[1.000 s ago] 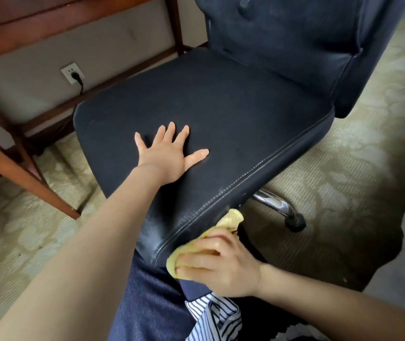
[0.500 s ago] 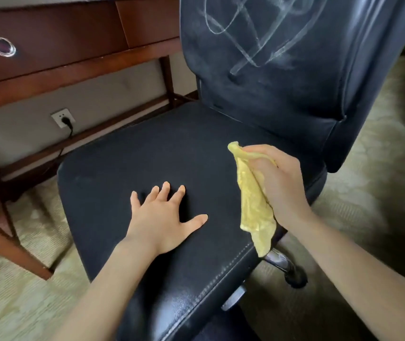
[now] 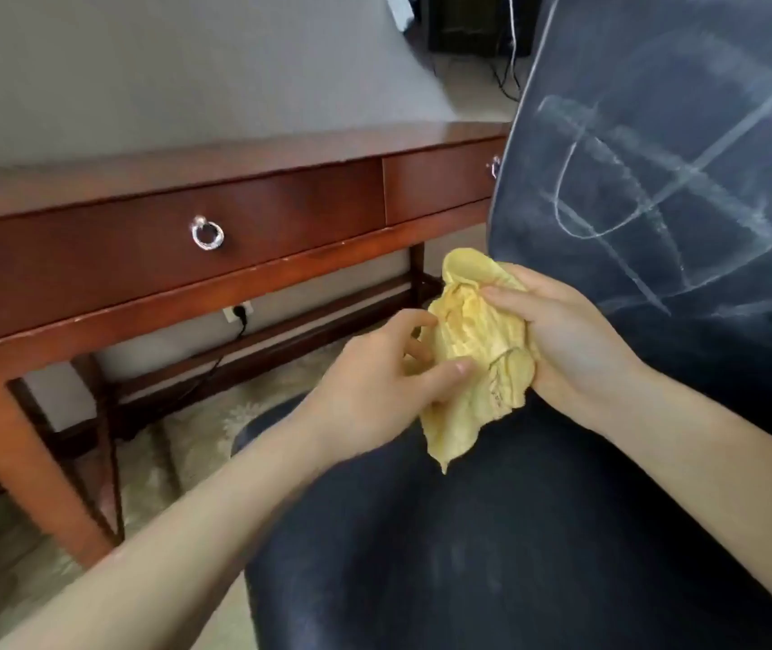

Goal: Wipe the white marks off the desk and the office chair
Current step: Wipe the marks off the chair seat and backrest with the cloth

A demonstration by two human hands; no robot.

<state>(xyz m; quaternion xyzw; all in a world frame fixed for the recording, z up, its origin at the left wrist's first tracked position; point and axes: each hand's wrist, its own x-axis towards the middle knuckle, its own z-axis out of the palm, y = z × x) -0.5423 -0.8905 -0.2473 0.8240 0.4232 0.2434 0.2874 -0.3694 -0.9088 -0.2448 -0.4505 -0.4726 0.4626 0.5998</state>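
Note:
A crumpled yellow cloth [image 3: 478, 349] is held above the seat of the black office chair [image 3: 492, 546], between both hands. My right hand [image 3: 567, 349] cups it from the right. My left hand [image 3: 389, 368] pinches its left side with thumb and fingers. White scribbled marks [image 3: 647, 199] cover the chair's backrest at the upper right, just beyond my right hand. The reddish wooden desk [image 3: 281, 152] stands at the left behind the chair; its top shows only as a thin strip.
The desk front has two drawers with ring pulls [image 3: 207, 235]. Its legs and crossbars [image 3: 281, 340] stand left of the chair. A wall socket with a black plug [image 3: 238, 312] sits under the desk. Patterned carpet [image 3: 177, 452] covers the floor.
My left hand lifted off the seat and took hold of the cloth. My right hand raised the cloth from the seat's front edge toward the backrest. The view tilted up.

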